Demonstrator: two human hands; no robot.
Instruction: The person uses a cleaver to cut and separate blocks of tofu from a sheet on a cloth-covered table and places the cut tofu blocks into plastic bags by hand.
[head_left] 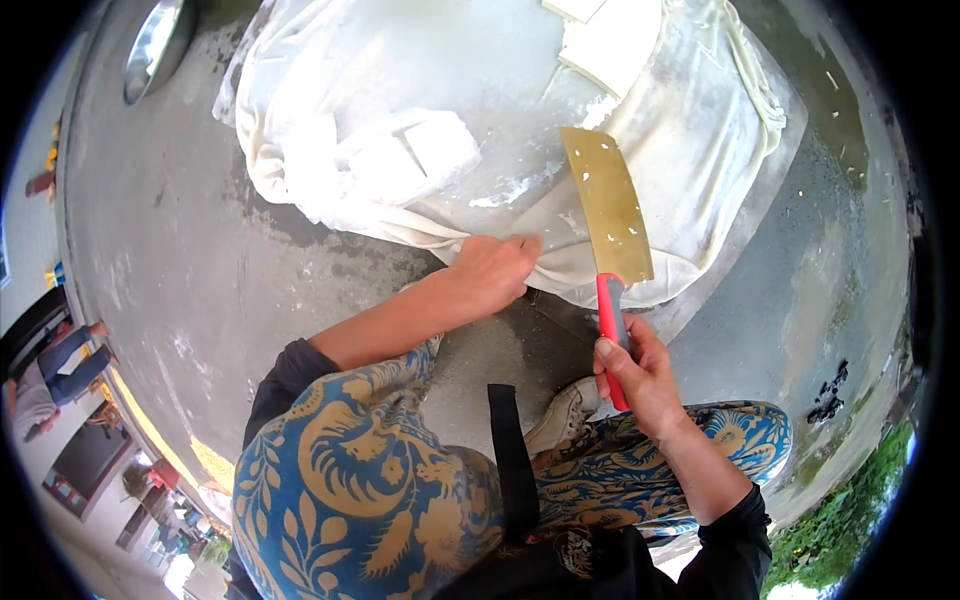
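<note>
Right hand [642, 378] grips a cleaver [614, 225], long axis directed across the cloth [700, 190] toward the white slab [618, 55]; left hand [492, 272], nearer the cloth, pinches its near edge.

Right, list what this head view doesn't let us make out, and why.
Head view:
Left hand: palm hidden by its own back; grip on the cloth unclear.
Cleaver handle: partly covered by the right hand.
Upper white slabs: cut off by the top edge.
Metal bowl: cut off there too.
Distant person: small and blurred.
</note>
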